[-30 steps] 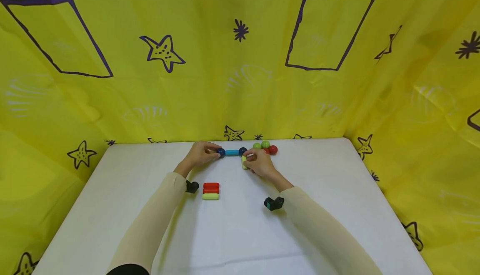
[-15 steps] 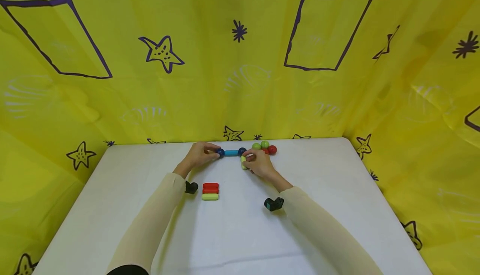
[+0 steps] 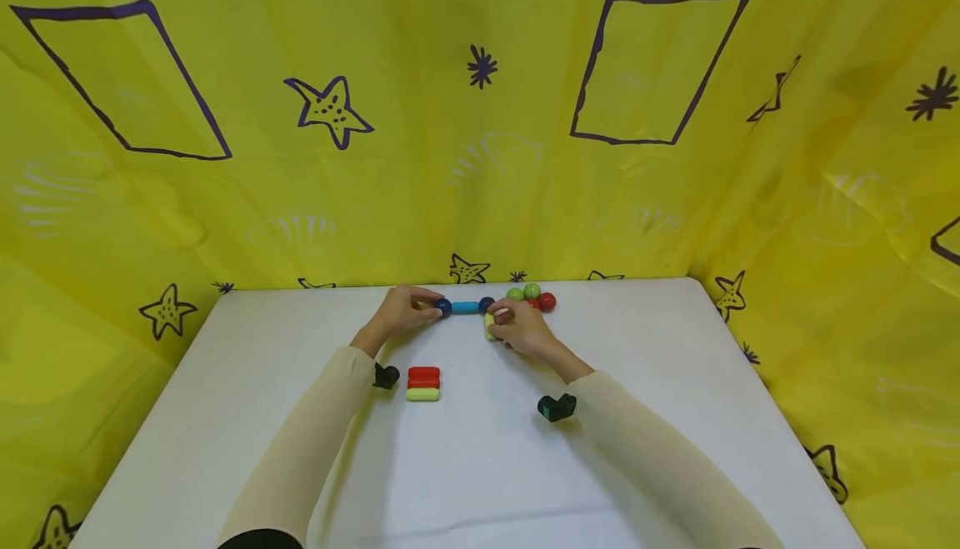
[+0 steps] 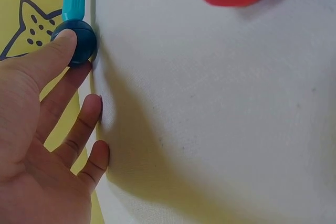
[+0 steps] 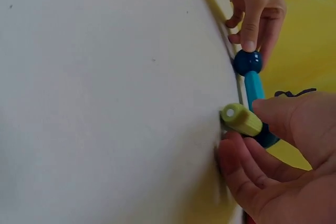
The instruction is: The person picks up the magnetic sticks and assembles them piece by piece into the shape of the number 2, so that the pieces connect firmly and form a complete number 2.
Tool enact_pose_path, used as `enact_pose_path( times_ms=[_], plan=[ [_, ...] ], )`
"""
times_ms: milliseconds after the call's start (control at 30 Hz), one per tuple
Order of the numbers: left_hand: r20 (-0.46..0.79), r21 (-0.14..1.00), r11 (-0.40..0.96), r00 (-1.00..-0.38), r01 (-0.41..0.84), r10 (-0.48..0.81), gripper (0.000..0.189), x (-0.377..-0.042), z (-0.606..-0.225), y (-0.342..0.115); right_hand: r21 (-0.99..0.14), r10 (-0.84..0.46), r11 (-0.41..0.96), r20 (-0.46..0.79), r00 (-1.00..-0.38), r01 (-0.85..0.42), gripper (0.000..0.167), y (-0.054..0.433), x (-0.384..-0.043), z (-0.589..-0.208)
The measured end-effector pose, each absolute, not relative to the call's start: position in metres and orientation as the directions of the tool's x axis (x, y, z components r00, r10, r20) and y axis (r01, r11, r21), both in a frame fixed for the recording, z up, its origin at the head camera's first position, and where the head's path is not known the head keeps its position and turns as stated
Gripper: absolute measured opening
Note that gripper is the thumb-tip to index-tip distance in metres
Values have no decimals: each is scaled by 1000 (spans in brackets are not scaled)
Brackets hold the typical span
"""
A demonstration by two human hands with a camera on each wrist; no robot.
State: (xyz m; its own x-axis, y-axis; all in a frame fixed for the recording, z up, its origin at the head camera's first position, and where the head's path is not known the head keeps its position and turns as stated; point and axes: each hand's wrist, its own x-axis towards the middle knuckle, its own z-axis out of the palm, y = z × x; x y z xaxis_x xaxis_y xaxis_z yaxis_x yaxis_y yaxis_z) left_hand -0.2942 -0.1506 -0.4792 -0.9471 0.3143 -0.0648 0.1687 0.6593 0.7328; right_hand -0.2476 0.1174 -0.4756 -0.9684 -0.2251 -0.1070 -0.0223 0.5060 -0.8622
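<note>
At the back of the table, a light blue magnetic rod (image 3: 465,307) joins two dark blue balls. My left hand (image 3: 403,309) pinches the left dark blue ball (image 4: 84,43) between thumb and forefinger, the other fingers spread loosely. At the opposite end, a yellow-green rod (image 5: 242,119) meets the right dark blue ball (image 3: 487,304) and points back toward me. My right hand (image 3: 522,328) holds this rod near the ball, thumb on one side and fingers on the other. In the right wrist view, that ball is mostly hidden behind the rod and thumb.
Two red rods (image 3: 423,374) and another yellow-green rod (image 3: 423,395) lie side by side on the white table (image 3: 480,466), nearer me. Green balls (image 3: 532,291) and red balls (image 3: 548,301) cluster just beyond the right hand. A yellow patterned curtain (image 3: 405,199) stands behind the table.
Both hands keep their grips, and the joined pieces stay in place. Only the head view shifts slightly; the right wrist moves a little to the right.
</note>
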Motion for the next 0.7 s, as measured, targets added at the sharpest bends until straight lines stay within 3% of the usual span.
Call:
enact_pose_path(
  times_ms=[200, 367, 700],
  plan=[
    [-68, 725, 668, -947, 169, 314, 34, -296, -481, -151, -807, -357, 558, -22, -934, -194, 34, 137, -250, -460],
    [-75, 729, 666, -948, 161, 311, 34, -297, -482, -150, -740, -365, 586, 123, -923, -330, 31, 157, -257, -454],
    [-80, 738, 659, -951, 146, 300, 33, -295, -481, -151, -734, -219, 622, 172, -960, -273, 32, 191, -273, -455]
  ],
)
